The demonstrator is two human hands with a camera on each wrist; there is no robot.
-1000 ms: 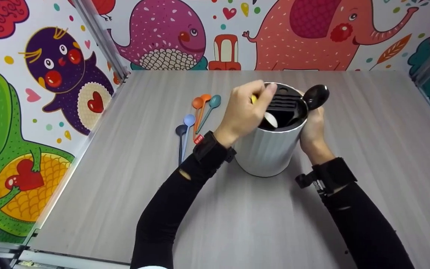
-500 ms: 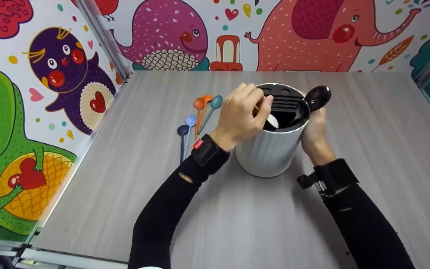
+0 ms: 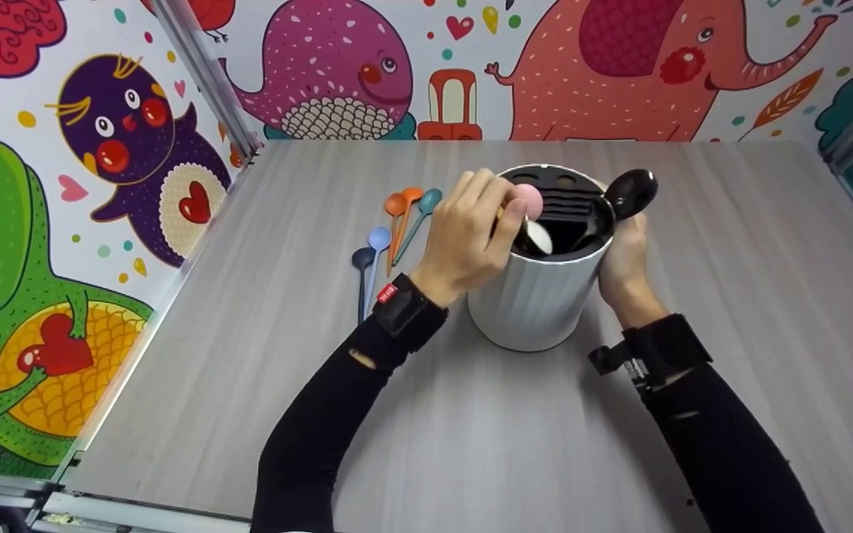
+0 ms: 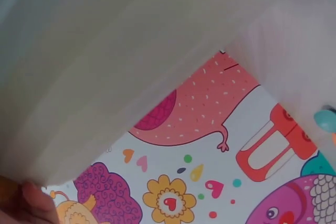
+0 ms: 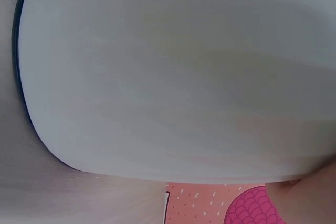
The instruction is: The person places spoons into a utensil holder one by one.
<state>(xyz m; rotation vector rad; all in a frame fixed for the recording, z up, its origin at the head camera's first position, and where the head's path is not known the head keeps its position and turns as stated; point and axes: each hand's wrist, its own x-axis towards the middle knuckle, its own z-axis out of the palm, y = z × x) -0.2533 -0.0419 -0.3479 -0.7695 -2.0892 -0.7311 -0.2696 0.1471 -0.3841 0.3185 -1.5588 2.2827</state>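
Note:
A white cylindrical holder [image 3: 534,303] with a black slotted insert stands mid-table. My left hand [image 3: 509,211] is at its near-left rim and pinches a pink spoon [image 3: 529,200], whose round bowl shows at my fingertips. My right hand [image 3: 623,248] grips the holder's right side. A black spoon [image 3: 630,194] sticks up from the holder by my right hand, and a white spoon [image 3: 540,238] lies inside. The holder's wall [image 4: 105,51] fills most of the left wrist view. In the right wrist view the holder's wall [image 5: 173,77] fills nearly the whole frame.
Several coloured spoons lie on the grey table [image 3: 471,429] left of the holder: two orange ones [image 3: 397,203], a teal one [image 3: 429,200], a light blue one [image 3: 377,238] and a dark blue one [image 3: 360,257]. Cartoon-painted walls [image 3: 101,148] close in the left, back and right sides.
My left hand has drawn back slightly toward the holder's left rim, and the pink spoon's bowl now shows at its fingertips. The right hand and the holder stay put.

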